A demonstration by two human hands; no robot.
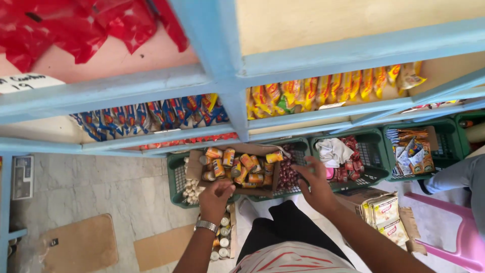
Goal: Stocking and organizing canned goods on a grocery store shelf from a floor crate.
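Observation:
I look down past blue shelves at an open cardboard box (194, 167) full of several small yellow-and-orange cans (237, 167), resting on green crates. My left hand (216, 194), with a metal watch on the wrist, is curled at the box's near edge and seems to grip a can. My right hand (316, 184) hovers with fingers spread over the crate of dark red onions (288, 172), just right of the box, holding nothing.
Blue shelf rails (222, 76) carry blue packets (146, 116) and yellow packets (328, 88). Green crates (376, 136) hold a white cloth, sachets and garlic (192, 191). More cans (222, 237) stand on the floor. A pink chair (462, 237) and another person's grey sleeve (459, 174) are at right.

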